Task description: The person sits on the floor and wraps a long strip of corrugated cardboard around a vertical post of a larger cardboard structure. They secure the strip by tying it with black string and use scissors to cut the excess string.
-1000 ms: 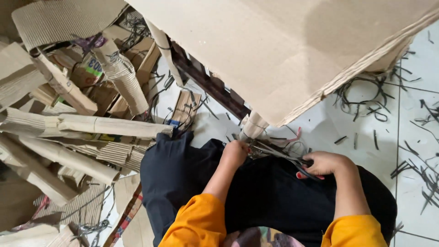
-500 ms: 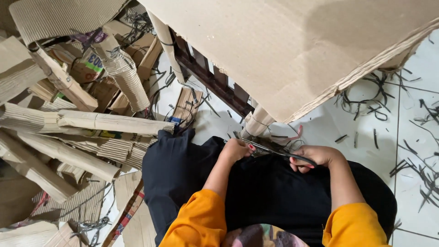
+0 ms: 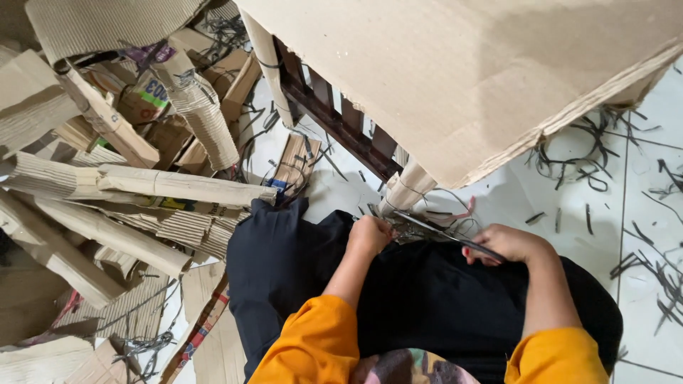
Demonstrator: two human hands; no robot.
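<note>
Your right hand (image 3: 509, 244) grips the scissors (image 3: 441, 233); your left hand (image 3: 371, 235) is closed around the strands (thin, dark) by the cardboard roll (image 3: 407, 188). Keep them taut, fingers clear of blades.

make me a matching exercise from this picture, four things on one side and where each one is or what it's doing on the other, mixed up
Things
1. left hand
2. right hand
3. rolled cardboard tubes
4. dark strap scraps

Places or states
A. scattered on the white tiled floor, at the right of the picture
B. piled at the left of the picture
C. closed around the handles of the scissors
D. at the foot of the cardboard leg, by the scissor tips

Pairs: 1-D, 2-C, 3-B, 4-A
</note>
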